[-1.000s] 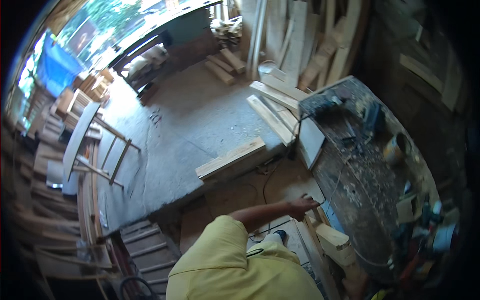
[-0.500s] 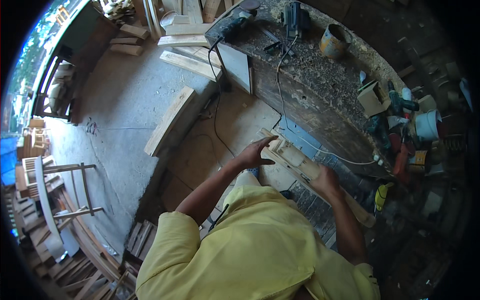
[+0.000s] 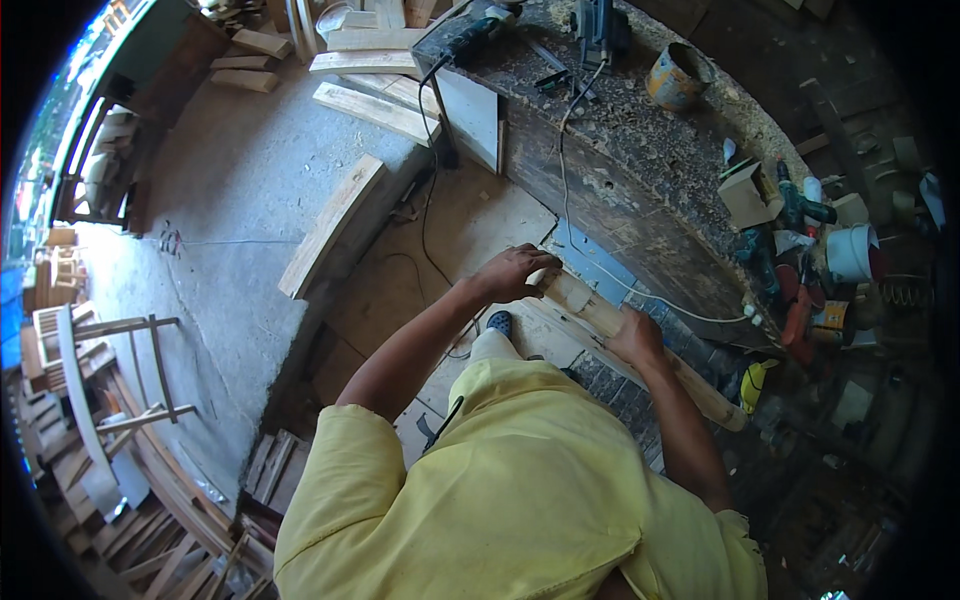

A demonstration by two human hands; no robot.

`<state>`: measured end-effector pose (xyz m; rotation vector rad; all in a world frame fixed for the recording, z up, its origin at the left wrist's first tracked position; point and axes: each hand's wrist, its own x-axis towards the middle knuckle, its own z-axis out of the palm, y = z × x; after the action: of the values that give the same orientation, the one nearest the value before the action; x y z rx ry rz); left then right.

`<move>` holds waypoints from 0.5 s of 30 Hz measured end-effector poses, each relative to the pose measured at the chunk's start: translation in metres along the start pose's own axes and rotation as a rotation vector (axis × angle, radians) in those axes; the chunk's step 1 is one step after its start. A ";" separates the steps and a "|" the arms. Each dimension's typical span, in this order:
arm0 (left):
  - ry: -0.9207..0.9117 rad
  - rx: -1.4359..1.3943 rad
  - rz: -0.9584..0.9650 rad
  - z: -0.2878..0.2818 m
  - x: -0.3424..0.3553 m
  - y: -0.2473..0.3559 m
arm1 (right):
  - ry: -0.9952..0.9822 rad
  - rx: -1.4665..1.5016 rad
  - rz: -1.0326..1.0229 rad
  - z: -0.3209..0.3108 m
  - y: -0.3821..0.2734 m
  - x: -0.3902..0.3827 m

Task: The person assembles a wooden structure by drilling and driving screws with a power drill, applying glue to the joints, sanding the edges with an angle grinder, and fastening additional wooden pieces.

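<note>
A long, pale wooden board (image 3: 588,306) lies aslant in front of me, its near right end reaching past my right forearm. My left hand (image 3: 514,273) is closed over its far left end, fingers bent round the edge. Around the board's middle, my right hand (image 3: 636,338) grips it with the thumb on the upper face. Below the board, a foot in a dark blue clog (image 3: 500,322) shows on the floor.
A sawdust-strewn workbench (image 3: 640,140) stands ahead to the right, bearing a rusty can (image 3: 677,78), a green drill (image 3: 800,205) and a white bucket (image 3: 852,254). A cable (image 3: 432,200) hangs to the floor. Loose planks (image 3: 332,228) lie left on a concrete ledge.
My left hand was spread at the board's far end and has closed on it. The board has turned, showing a smoother face, and my right hand has shifted slightly left along with it.
</note>
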<state>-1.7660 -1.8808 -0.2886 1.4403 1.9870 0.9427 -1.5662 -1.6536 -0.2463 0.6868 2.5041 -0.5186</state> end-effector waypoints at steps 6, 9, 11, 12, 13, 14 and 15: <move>-0.034 -0.059 -0.006 -0.002 0.002 -0.004 | 0.028 -0.007 -0.084 0.006 0.002 -0.002; -0.059 -0.084 -0.011 -0.002 0.003 -0.010 | 0.024 -0.004 -0.099 0.001 -0.003 -0.010; -0.085 -0.105 -0.017 0.001 0.002 -0.012 | 0.058 0.026 -0.140 0.009 0.005 -0.013; -0.104 -0.128 -0.028 0.003 0.001 -0.013 | 0.088 0.050 -0.186 0.011 0.005 -0.017; -0.112 -0.128 -0.020 0.005 0.000 -0.014 | 0.093 0.053 -0.176 0.011 0.006 -0.021; -0.087 -0.142 0.006 0.007 -0.001 -0.015 | 0.103 0.058 -0.178 0.011 0.006 -0.025; -0.060 -0.153 0.027 0.008 -0.003 -0.016 | 0.112 0.063 -0.187 0.010 0.004 -0.029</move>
<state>-1.7686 -1.8849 -0.3060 1.3974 1.8155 1.0278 -1.5382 -1.6655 -0.2394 0.5202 2.6833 -0.6440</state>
